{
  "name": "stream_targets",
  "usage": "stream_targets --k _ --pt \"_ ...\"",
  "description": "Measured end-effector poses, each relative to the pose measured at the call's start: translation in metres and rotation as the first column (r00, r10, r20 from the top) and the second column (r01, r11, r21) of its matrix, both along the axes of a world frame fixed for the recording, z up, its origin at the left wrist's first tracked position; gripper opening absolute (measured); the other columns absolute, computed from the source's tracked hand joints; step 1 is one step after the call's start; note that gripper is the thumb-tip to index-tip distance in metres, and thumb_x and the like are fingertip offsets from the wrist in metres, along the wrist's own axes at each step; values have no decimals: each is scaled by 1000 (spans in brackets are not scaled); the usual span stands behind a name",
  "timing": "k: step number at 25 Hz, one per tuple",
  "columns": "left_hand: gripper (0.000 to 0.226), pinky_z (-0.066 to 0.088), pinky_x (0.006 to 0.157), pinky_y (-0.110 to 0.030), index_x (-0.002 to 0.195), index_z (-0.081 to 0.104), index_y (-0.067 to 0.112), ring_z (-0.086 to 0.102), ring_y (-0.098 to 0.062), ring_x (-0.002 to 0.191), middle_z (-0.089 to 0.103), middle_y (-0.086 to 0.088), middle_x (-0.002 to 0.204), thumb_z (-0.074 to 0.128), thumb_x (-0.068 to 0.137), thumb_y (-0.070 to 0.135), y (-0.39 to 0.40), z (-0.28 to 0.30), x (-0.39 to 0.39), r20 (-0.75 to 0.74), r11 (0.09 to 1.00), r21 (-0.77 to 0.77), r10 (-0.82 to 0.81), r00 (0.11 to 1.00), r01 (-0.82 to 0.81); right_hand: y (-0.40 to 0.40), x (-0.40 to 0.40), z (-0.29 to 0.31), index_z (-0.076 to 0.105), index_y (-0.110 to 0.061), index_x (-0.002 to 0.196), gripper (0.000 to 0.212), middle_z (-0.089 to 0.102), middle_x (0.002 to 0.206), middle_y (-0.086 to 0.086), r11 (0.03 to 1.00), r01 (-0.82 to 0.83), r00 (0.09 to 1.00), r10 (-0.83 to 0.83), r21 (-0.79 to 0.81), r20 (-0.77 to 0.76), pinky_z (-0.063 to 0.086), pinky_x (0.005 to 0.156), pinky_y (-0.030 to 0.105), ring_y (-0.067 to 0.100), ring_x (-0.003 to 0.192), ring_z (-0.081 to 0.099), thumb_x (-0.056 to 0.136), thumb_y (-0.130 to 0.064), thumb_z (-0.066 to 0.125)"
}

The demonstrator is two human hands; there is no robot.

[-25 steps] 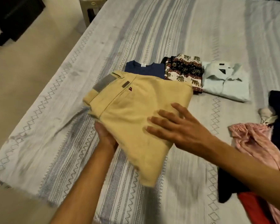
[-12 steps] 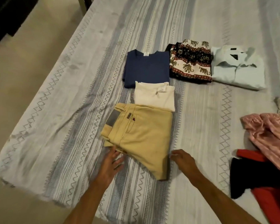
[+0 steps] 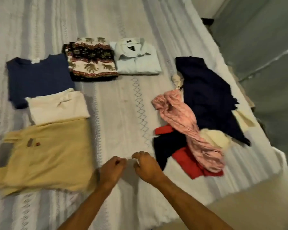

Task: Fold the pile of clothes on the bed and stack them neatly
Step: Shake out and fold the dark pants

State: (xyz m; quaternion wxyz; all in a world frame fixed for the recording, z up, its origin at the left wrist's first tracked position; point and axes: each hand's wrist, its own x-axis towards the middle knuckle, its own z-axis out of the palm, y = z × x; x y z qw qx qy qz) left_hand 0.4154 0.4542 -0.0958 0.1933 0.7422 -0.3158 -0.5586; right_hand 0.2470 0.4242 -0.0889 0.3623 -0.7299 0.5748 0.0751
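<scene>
Both hands' grips, left [image 3: 112,169] and right [image 3: 146,166], are curled empty; tugging the pink garment [image 3: 186,123] could drag the tangled pile [image 3: 209,97] apart.

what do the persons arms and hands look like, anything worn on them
Both forearms are bare as far as the frame shows: no sleeves, watch, bracelets or gloves. The left hand and right hand show no rings, though motion blur could hide small ones.
</scene>
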Motion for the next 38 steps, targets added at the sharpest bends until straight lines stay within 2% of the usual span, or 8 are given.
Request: stream_targets --k 8,12,15,19,23,28,35,38 --pt "15 51 66 -27 91 74 15 73 -18 73 78 2 79 64 100 23 -117 24 -134 -75 990 -50 -135 988 132 -152 -282 59 54 -8 137 46 55 126 17 785 333 835 -502 -523 -223 53 82 52 43 113 55 94 -24 54" --pt "1 54 70 -25 98 67 26 72 -11 74 76 3 84 68 98 26 -182 28 -199 -11 948 -213 -242 970 234 -225 -355 35 14 -24 163 94 19 164 18 753 600 714 -656 -269 -244 41 108 60 48 140 36 91 -40 72" --pt "19 52 70 -17 107 65 32 70 -6 81 73 4 91 74 94 23 -228 27 -240 -26 892 -331 -336 942 309 -257 -374 0 7 -40 163 111 7 167 19 771 636 753 -628 -26 -199 38 115 60 49 144 33 81 -57 80" --pt "24 50 75 -28 109 61 34 66 -7 79 68 11 82 73 91 24 -263 13 -273 85 855 -311 -410 908 415 -255 -365 -30 39 -25 144 56 49 139 12 840 448 786 -533 -305 -313 47 101 60 40 126 51 100 -51 60" --pt "23 51 81 -31 111 59 33 66 -11 89 68 6 94 73 93 28 -266 2 -281 132 868 -269 -397 908 418 -260 -383 -32 49 -21 111 17 56 107 4 843 378 834 -490 -383 -254 47 88 50 34 107 62 107 -38 49" --pt "28 52 99 -34 120 61 38 62 -5 106 66 10 117 72 95 38 -239 -15 -265 89 867 -272 -410 908 418 -261 -382 -16 44 -19 83 22 56 84 -1 716 502 832 -554 -485 43 44 67 40 31 81 61 104 -20 49" --pt "90 37 118 -35 159 34 35 44 -17 142 40 8 155 69 80 61 -222 4 -250 60 719 -173 -675 736 673 -338 -391 228 59 -13 88 15 62 83 5 234 702 658 -574 -673 487 43 74 36 19 78 54 97 -22 52" --pt "83 44 115 -41 155 39 35 50 -18 137 45 6 154 71 84 61 -224 57 -255 66 746 -218 -632 772 629 -345 -357 378 61 -26 88 18 58 85 -4 183 733 662 -415 -655 625 50 83 40 11 81 53 98 -40 55"
